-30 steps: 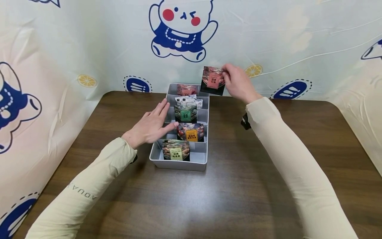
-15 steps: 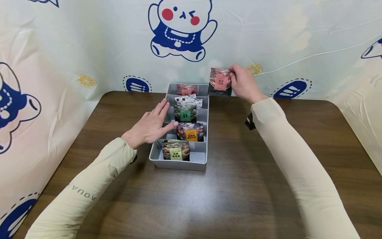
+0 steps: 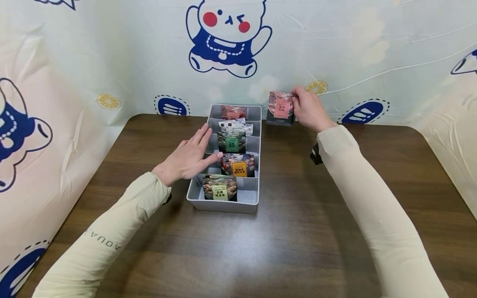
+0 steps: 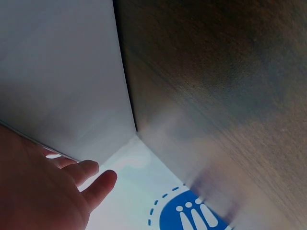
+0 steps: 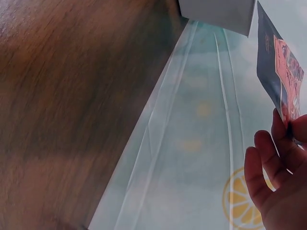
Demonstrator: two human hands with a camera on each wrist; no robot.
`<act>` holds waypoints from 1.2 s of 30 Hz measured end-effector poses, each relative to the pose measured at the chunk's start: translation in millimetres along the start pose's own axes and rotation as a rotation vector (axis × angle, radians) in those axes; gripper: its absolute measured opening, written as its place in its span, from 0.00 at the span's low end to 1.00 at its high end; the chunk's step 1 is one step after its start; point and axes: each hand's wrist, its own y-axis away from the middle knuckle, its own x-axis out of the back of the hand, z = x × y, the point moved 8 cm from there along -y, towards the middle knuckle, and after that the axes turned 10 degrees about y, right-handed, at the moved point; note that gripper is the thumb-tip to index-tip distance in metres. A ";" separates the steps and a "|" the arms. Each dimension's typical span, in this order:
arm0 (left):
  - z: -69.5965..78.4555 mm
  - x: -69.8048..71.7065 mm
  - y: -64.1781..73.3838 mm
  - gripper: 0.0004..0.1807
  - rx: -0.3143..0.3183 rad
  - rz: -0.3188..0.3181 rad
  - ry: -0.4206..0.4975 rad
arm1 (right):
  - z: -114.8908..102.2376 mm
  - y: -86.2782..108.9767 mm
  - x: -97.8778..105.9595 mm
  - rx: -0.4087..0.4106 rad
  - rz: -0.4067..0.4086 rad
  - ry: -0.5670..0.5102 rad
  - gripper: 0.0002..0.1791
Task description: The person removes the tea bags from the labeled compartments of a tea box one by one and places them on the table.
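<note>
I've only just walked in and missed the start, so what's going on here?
A person's right hand pinches a flat, rectangular red-and-black packet, held up to the right of a long gray plastic tray and apart from it. Their left hand rests at the tray's left rim. In the tray's compartments, from far end to near, are a similar red packet, white printed sachets, a green-labelled packet, an orange-labelled packet and a yellow-green-labelled packet.
</note>
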 end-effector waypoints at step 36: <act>-0.6 0.1 -1.3 0.52 0.005 -0.004 0.012 | 21.0 6.9 -58.2 -0.006 -0.258 0.066 0.15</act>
